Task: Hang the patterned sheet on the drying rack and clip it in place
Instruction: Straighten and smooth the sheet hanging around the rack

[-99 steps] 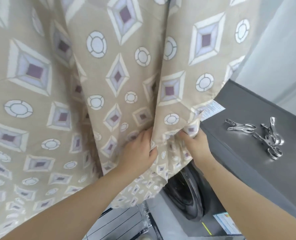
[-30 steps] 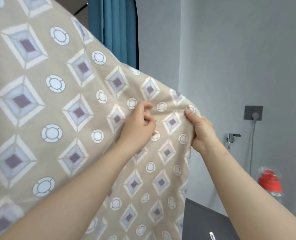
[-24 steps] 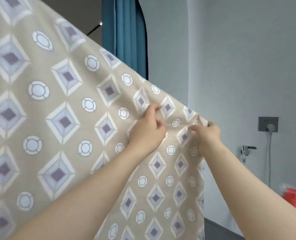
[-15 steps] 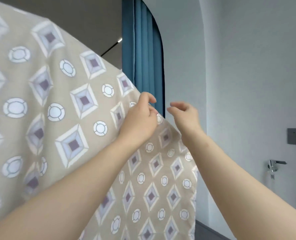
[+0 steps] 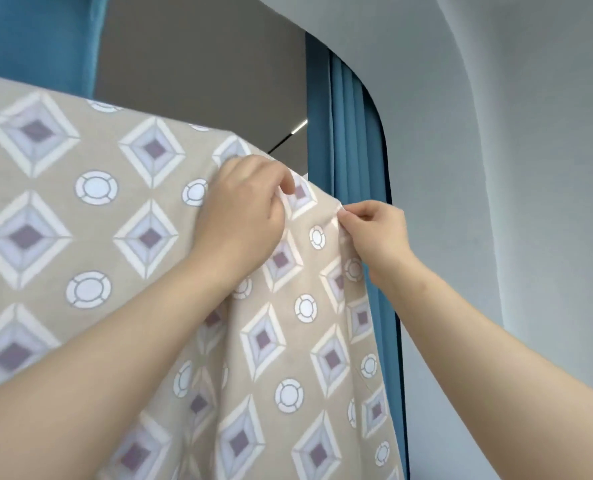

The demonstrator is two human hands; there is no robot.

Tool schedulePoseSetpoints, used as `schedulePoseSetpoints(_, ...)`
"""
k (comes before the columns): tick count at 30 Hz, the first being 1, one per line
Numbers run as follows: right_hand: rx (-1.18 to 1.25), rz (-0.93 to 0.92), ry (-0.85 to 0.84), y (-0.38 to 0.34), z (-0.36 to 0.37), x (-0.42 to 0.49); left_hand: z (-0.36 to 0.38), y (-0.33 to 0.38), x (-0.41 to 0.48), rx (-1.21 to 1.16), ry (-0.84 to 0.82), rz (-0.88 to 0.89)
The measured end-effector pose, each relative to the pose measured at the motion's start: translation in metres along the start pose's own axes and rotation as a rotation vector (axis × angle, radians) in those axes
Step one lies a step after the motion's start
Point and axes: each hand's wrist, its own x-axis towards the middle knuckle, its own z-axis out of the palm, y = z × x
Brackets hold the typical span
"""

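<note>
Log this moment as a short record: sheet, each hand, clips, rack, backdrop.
sheet: patterned sheet, beige with diamonds and circles, draped and hanging down
left: left hand pinches the fabric near its top edge
right: right hand pinches the sheet's right edge
clips: none in view
rack: hidden under the fabric, cannot tell
backdrop: blue curtain, pale wall
</note>
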Motion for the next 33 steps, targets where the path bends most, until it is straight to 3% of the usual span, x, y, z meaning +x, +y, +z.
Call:
schedulePoseSetpoints(6, -0.106, -0.1, 0.22, -0.02, -0.014, 0.027, -0.014, -0.024, 0.032, 0.404, 0.043, 0.142)
schedulePoseSetpoints(11, -0.269, 0.029, -0.057, -0.027, -0.001, 0.033, -0.021, -0.029, 0.047, 0.572, -0.15, -0.009)
schedulePoseSetpoints(14, -0.177, -0.115, -0.128, -0.045, 0.015, 0.022, -0.023, -0.031, 0.052, 0.59, -0.169, -0.026)
schedulePoseSetpoints(17, -0.281, -0.185, -0.294, -0.057, 0.036, 0.007, -0.028, -0.033, 0.053, 0.566, -0.171, -0.023)
schedulePoseSetpoints(23, -0.378, -0.274, -0.146, -0.072, 0.048, -0.004, -0.058, -0.049, 0.046, 0.622, -0.128, -0.011)
schedulePoseSetpoints(33, -0.325, -0.52, -0.223, -0.136, 0.106, -0.019, -0.161, -0.098, 0.033, 0.61, -0.06, -0.142)
